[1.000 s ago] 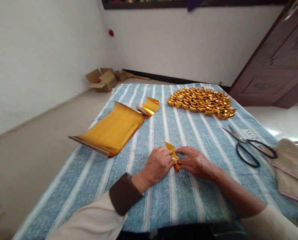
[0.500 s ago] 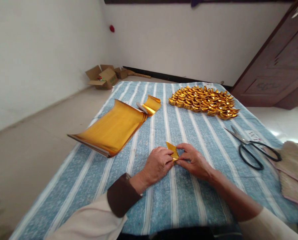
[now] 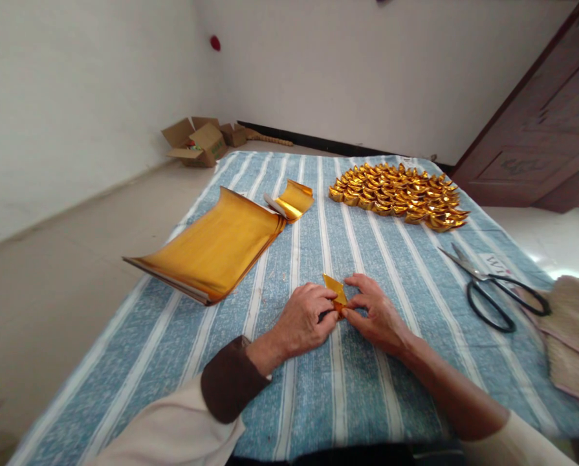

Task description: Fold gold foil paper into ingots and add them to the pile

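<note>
Fingers of both hands are pinching a small folded piece of gold foil paper (image 3: 336, 292), which is sitting low over the blue-and-white striped cloth (image 3: 318, 388) covering the tabletop. The left hand (image 3: 303, 318) is closing on the near-left side of the piece, thumb and forefinger drawn tight; the right hand (image 3: 374, 312) is gripping the opposite side, fingertips nearly meeting those of the left. One pointed corner of the piece is sticking up and away from the person, while the rest is hidden under the fingers, so the exact fold cannot be told.

Judging by the grip, a crease is being pressed. Doing it well likely means holding the piece steady with one hand while the other is running along the fold, keeping the edges lined up and the pressure even, since thin foil is apt to crumple or tear if tugged.

Beyond the piece and to its left, a stack of gold foil sheets (image 3: 211, 249) is lying with its far end curling up. Farther beyond and to its right, a heap of finished folded gold ingots (image 3: 398, 195) is resting on the cloth. Well to the right of the piece, black-handled scissors (image 3: 493, 291) are lying closed, just beside a woven mat (image 3: 568, 330).
</note>
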The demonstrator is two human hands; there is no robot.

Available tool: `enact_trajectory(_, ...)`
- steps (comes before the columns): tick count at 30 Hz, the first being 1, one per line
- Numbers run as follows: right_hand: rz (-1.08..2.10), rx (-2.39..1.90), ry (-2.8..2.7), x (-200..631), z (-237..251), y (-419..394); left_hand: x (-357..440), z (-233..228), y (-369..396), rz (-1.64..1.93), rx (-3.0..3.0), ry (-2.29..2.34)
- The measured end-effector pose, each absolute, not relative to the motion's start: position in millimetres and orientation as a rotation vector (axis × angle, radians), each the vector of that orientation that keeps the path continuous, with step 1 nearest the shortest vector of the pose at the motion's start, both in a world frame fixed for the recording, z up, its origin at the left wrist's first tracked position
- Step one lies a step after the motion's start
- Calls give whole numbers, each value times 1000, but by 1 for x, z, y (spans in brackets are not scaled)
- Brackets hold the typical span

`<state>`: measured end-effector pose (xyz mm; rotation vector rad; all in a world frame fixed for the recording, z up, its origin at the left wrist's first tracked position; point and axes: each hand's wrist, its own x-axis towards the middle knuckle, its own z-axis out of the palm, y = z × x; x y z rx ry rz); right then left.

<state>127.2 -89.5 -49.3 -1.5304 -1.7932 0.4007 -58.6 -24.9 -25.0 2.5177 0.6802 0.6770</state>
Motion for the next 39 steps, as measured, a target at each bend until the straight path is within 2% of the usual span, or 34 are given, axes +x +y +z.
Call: enact_trajectory(39,322,-1599,-1726,124,-52,-92,-50,-31,-23,761,2488,799)
